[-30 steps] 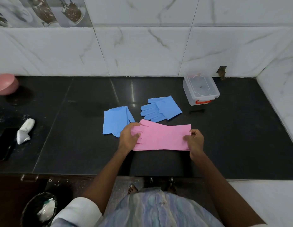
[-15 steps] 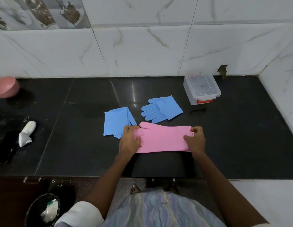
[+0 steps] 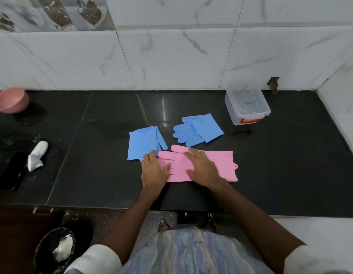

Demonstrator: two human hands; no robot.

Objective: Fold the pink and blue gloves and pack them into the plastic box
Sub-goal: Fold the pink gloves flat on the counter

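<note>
A pink glove (image 3: 223,165) lies flat on the black counter, fingers to the left, cuff to the right. My left hand (image 3: 154,171) presses on its finger end. My right hand (image 3: 201,167) lies flat and spread on its middle. Two blue gloves rest behind it: one folded (image 3: 142,144) at the left, one folded (image 3: 199,129) at the right. The clear plastic box (image 3: 247,104), lid on and with an orange latch, stands at the back right near the wall.
A pink bowl (image 3: 10,99) sits at the far left by the wall. A white crumpled item (image 3: 36,155) and a dark phone (image 3: 12,170) lie at the left. A bin (image 3: 55,250) stands on the floor below the counter edge.
My right hand let go of the pink glove's cuff and slid left onto its middle, palm flat. My left hand stayed on the finger end.
</note>
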